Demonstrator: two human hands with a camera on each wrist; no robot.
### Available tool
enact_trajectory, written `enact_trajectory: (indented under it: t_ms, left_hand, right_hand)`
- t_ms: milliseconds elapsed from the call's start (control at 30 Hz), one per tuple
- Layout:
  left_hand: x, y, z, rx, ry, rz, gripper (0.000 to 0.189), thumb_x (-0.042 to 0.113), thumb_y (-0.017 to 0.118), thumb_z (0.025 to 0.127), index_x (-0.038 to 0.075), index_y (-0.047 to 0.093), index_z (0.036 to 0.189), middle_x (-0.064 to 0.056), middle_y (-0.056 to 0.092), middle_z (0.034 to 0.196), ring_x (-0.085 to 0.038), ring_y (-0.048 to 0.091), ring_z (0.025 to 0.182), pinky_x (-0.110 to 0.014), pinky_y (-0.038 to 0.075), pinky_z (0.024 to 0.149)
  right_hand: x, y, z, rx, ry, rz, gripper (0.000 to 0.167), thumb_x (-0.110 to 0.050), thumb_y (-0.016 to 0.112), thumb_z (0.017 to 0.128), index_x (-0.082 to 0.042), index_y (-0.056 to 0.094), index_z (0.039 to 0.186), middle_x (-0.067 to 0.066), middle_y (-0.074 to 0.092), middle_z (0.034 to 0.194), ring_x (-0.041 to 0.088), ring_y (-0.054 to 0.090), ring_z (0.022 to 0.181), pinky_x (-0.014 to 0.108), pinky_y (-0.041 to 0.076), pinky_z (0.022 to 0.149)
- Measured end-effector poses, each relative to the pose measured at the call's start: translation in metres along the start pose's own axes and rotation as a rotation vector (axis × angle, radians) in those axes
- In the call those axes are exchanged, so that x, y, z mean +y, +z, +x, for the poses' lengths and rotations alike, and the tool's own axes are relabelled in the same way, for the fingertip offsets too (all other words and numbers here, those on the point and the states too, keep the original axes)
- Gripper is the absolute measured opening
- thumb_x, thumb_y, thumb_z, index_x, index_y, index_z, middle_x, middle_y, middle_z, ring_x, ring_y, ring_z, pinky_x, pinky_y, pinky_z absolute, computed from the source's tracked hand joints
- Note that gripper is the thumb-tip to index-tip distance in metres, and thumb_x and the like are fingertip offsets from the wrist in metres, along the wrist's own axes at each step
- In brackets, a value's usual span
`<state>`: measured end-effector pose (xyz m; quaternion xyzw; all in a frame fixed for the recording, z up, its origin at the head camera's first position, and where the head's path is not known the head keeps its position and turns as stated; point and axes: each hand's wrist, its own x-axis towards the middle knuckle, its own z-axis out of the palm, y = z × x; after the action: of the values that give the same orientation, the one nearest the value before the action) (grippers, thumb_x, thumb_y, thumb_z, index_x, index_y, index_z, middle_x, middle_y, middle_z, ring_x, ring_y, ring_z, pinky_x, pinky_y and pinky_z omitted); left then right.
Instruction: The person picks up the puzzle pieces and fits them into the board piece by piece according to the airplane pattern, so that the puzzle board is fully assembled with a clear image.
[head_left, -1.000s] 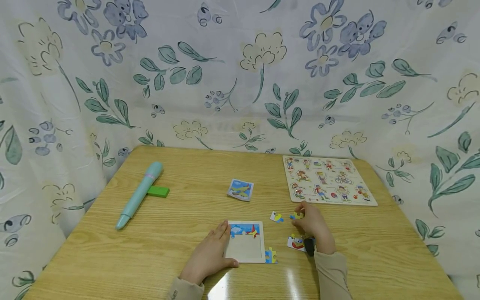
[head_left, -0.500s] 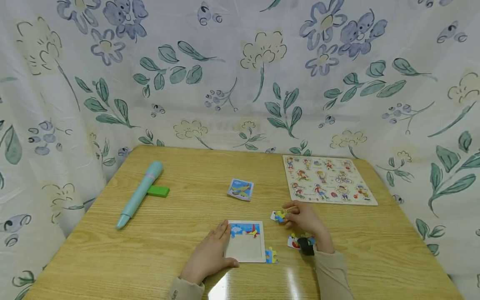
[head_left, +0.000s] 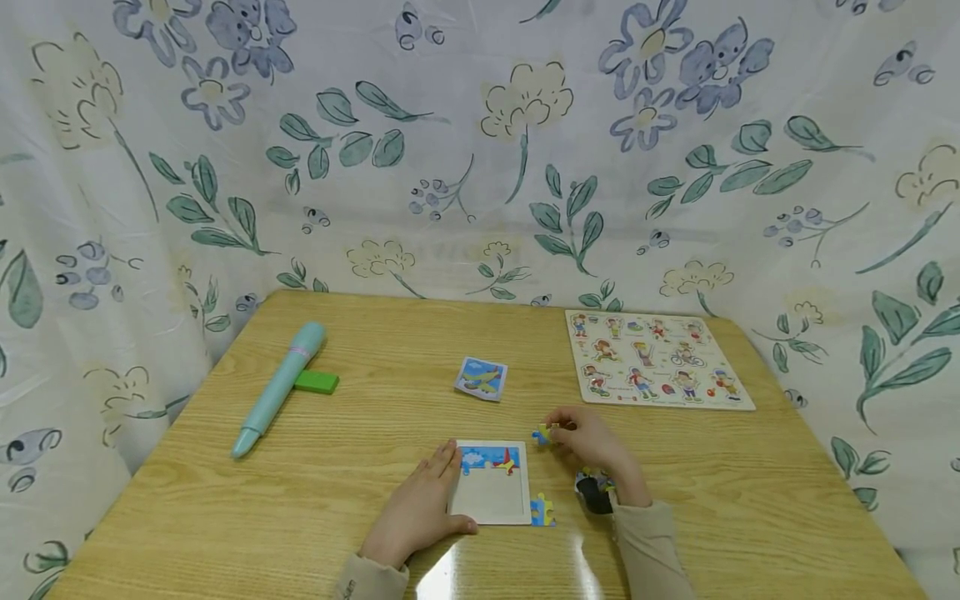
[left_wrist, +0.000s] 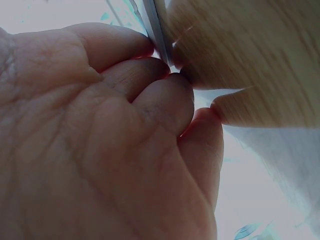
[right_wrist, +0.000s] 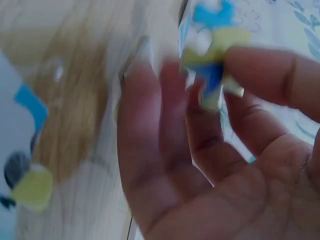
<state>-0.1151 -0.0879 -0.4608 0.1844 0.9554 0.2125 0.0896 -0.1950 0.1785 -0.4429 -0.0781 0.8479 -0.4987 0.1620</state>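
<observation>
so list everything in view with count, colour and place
Wooden table: 1, light brown, centre
Floral cloth: 1, mostly white, behind table
Marker-shaped stick: 1, mostly teal, table's left
Block: 1, green, beside stick
Airplane card: 1, blue-yellow, mid-table
Figure puzzle board: 1, cream, far right
Puzzle tray: 1, pale, near centre
Fitted jigsaw pieces: count unclear, mostly blue, tray's top
Loose jigsaw pieces: at least two, multicoloured, right of tray
Held jigsaw piece: 1, blue-yellow, off tray's upper right corner
Sleeves: 2, beige, both arms
Wrist device: 1, black, right wrist
Left hand: 1, bare, against tray
Right hand: 1, bare, pinching piece
</observation>
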Motion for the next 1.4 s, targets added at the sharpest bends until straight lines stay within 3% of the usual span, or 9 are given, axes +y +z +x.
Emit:
enact_trajectory:
  t_ms: [133,233,333,533,667,933,1167,1400]
  left_hand:
    - [0.001,-0.001,0.0,0.005,-0.003,0.002,0.102,0.048,0.079,0.071,-0.007,0.035,0.145,-0.023,0.028,0.157,-0.037,0.03,0.145,-0.053,0.031,0.118]
    - [0.001,-0.001,0.0,0.004,-0.003,-0.001,0.102,0.048,0.079,0.071,-0.007,0.036,0.145,-0.022,0.028,0.157,-0.037,0.03,0.145,-0.053,0.031,0.117]
    - [0.002,-0.002,0.0,0.004,0.004,0.001,0.102,0.048,0.079,0.071,-0.007,0.036,0.145,-0.023,0.029,0.156,-0.038,0.031,0.144,-0.053,0.032,0.117]
    - [0.002,-0.002,-0.001,0.009,0.013,0.007,0.103,0.048,0.08,0.07,-0.008,0.037,0.145,-0.023,0.031,0.155,-0.038,0.032,0.143,-0.053,0.033,0.116]
    - [0.001,-0.002,-0.001,0.016,0.014,0.01,0.103,0.048,0.08,0.07,-0.008,0.037,0.144,-0.024,0.031,0.155,-0.039,0.033,0.143,-0.054,0.033,0.116]
    - [0.0,-0.001,-0.001,0.01,0.008,0.009,0.102,0.049,0.078,0.072,-0.008,0.036,0.145,-0.023,0.03,0.156,-0.038,0.032,0.144,-0.053,0.032,0.117]
    - [0.001,-0.003,-0.001,-0.001,0.006,-0.002,0.101,0.049,0.078,0.072,-0.007,0.036,0.145,-0.023,0.029,0.156,-0.037,0.031,0.144,-0.053,0.032,0.117]
    - [0.0,-0.004,-0.001,-0.003,0.009,-0.003,0.102,0.05,0.078,0.072,-0.007,0.036,0.145,-0.023,0.028,0.157,-0.037,0.031,0.144,-0.054,0.032,0.116]
  right_hand:
    - [-0.001,0.003,0.001,-0.045,-0.05,-0.023,0.021,-0.001,0.051,0.093,0.002,0.06,0.112,0.01,0.058,0.09,0.015,0.05,0.07,0.023,0.043,0.055]
    - [-0.001,0.004,0.002,-0.095,-0.097,-0.011,0.027,-0.001,0.047,0.096,0.003,0.057,0.122,0.012,0.056,0.09,0.016,0.052,0.07,0.023,0.046,0.057]
    - [-0.001,0.006,0.002,-0.125,-0.093,0.038,0.029,0.0,0.044,0.098,0.005,0.053,0.125,0.014,0.053,0.087,0.017,0.058,0.068,0.028,0.053,0.058]
    - [-0.003,0.011,0.002,-0.121,-0.045,0.057,0.022,-0.003,0.055,0.093,0.007,0.053,0.112,0.014,0.059,0.089,0.02,0.068,0.072,0.036,0.061,0.063]
    - [-0.007,0.016,0.002,-0.176,-0.066,0.033,0.021,-0.006,0.062,0.091,0.007,0.057,0.107,0.02,0.068,0.085,0.023,0.069,0.068,0.035,0.061,0.061]
    - [-0.017,0.035,0.002,-0.261,-0.024,0.089,0.014,-0.003,0.062,0.091,0.007,0.056,0.099,0.015,0.069,0.071,0.011,0.064,0.054,0.029,0.06,0.053]
    - [-0.025,0.053,0.001,-0.262,-0.006,0.029,0.01,-0.005,0.065,0.089,0.002,0.058,0.088,0.007,0.066,0.065,0.007,0.058,0.047,0.019,0.049,0.043]
    - [-0.029,0.067,0.002,-0.17,-0.015,-0.091,0.012,-0.007,0.068,0.087,-0.002,0.059,0.08,0.001,0.061,0.06,0.007,0.054,0.046,0.017,0.046,0.041]
